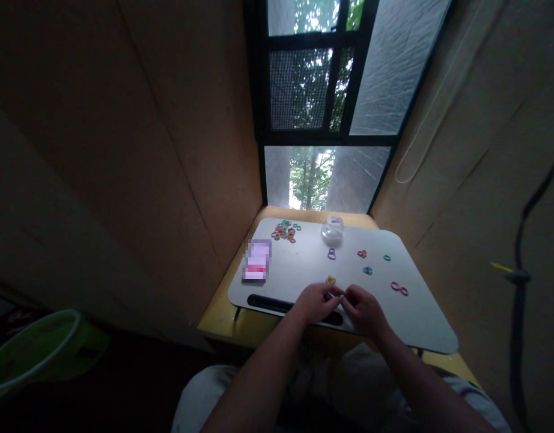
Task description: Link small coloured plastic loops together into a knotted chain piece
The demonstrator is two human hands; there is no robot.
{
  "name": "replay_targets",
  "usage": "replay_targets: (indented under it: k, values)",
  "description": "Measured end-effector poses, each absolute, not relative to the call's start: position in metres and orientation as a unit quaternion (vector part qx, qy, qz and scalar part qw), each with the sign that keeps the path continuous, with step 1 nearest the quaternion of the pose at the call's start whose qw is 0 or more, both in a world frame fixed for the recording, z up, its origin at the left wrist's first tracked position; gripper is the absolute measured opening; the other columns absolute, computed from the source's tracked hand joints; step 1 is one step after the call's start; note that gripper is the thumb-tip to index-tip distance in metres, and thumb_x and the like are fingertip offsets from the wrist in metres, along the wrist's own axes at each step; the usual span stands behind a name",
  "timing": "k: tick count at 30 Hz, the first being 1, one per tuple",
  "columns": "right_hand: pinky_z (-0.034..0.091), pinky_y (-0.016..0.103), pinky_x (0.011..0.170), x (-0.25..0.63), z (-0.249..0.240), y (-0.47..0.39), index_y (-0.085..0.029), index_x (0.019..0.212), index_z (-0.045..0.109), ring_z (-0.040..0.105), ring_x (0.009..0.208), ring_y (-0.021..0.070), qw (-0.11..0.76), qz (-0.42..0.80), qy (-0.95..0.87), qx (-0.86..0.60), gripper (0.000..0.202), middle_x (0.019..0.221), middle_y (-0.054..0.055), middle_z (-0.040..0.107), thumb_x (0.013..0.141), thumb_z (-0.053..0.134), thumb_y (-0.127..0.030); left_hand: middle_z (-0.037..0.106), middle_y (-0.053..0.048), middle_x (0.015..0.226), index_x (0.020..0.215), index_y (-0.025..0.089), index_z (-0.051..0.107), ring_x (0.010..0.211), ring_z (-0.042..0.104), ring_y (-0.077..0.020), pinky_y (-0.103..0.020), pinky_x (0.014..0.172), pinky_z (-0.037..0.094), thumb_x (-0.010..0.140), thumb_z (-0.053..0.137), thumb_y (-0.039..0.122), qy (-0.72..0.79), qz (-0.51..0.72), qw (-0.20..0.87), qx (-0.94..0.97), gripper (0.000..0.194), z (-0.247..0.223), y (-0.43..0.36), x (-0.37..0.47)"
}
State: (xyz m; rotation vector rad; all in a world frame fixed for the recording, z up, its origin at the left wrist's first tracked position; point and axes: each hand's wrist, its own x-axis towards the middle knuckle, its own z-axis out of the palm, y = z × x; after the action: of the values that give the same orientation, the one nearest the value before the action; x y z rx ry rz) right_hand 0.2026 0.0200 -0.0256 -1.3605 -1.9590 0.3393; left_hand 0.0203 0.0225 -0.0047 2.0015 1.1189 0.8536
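Over the front edge of a white lap table (299, 264), my left hand (316, 302) and my right hand (362, 307) meet at the fingertips. A small green band (342, 297) is pinched between them, with the fingers of both hands closed on it. Just beyond my left hand lies a yellow band (330, 279). Farther back are a purple band (331, 254), a red band group (362, 254) and a blue band group (368, 270). To the right lie a green ring (387, 257) and a pink twisted band (399, 288).
A pile of mixed coloured bands (285, 231) lies at the back left. Nearby are a phone (258, 260) and a clear jar (333, 231). A black slot (268, 303) runs along the table's front. A green basket (47, 349) stands at the lower left.
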Motion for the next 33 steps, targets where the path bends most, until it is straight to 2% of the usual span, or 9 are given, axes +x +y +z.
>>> replay_targets:
  k: [3,7,15,23,33]
  values:
    - [0.034,0.025,0.052,0.202,-0.026,0.019,-0.022,0.063,0.047,0.044,0.054,0.0131,0.356,0.131,-0.758,-0.530,0.026,0.056,-0.003,0.050,0.082,0.053,-0.039,0.073,-0.002,0.084,0.106,0.022,0.073,0.074,0.065,-0.0153,-0.023,0.070,0.049,0.087,0.054,0.028,0.439,0.331,0.341,0.762,0.027,-0.003,0.023,0.022]
    - [0.036,0.025,0.053,0.203,-0.024,0.017,-0.022,0.069,0.051,0.046,0.054,0.0135,0.353,0.160,-0.759,-0.524,0.025,0.057,-0.002,0.052,0.086,0.052,-0.040,0.073,-0.001,0.081,0.103,0.021,0.072,0.073,0.067,-0.0148,-0.024,0.071,0.049,0.088,0.051,0.025,0.455,0.340,0.353,0.743,0.025,-0.006,0.024,0.025]
    - [0.044,0.026,0.061,0.205,-0.027,0.018,-0.021,0.085,0.062,0.056,0.063,0.0155,0.367,0.229,-0.764,-0.479,0.016,0.073,0.002,0.065,0.086,0.049,-0.030,0.073,0.001,0.079,0.098,0.021,0.070,0.071,0.066,-0.0141,-0.023,0.071,0.048,0.087,0.055,0.028,0.479,0.356,0.351,0.721,0.019,-0.012,0.026,0.027]
    - [0.040,0.025,0.054,0.206,-0.028,0.020,-0.021,0.074,0.059,0.052,0.055,0.0147,0.364,0.211,-0.760,-0.496,0.021,0.061,0.000,0.059,0.086,0.052,-0.036,0.074,0.001,0.080,0.097,0.022,0.070,0.073,0.067,-0.0145,-0.023,0.069,0.047,0.086,0.057,0.029,0.470,0.354,0.336,0.736,0.018,-0.013,0.026,0.027]
    - [0.037,0.025,0.052,0.201,-0.021,0.017,-0.021,0.067,0.054,0.047,0.053,0.0130,0.368,0.182,-0.752,-0.515,0.018,0.058,-0.002,0.054,0.082,0.052,-0.031,0.072,0.000,0.077,0.097,0.020,0.072,0.066,0.063,-0.0140,-0.023,0.063,0.046,0.081,0.061,0.028,0.455,0.349,0.320,0.754,0.020,-0.011,0.024,0.024]
